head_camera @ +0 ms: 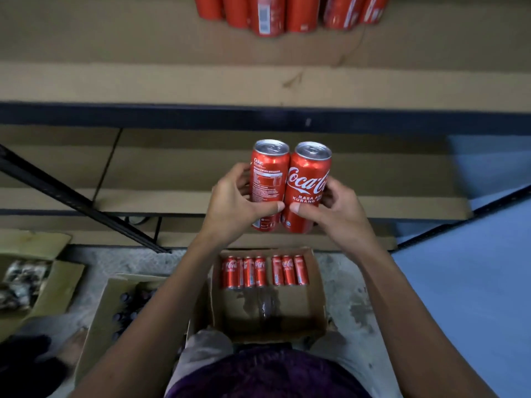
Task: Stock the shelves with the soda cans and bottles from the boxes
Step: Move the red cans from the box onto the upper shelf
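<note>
Above the open box (316, 285), two upright cans held side by side, touching.
Left hand (232, 208) gripping left can (268, 179), right hand (336, 208) gripping right can (306, 185); more cans (287, 12) on upper shelf (143, 81).

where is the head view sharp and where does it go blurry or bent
Head view: sharpest on the two held cans, left can and right can, with readable print and glare on their lids; the shelf cans at the top are smeared, the left-edge box and its contents are blurred, and the shelf edge bows from wide-angle distortion.
</note>
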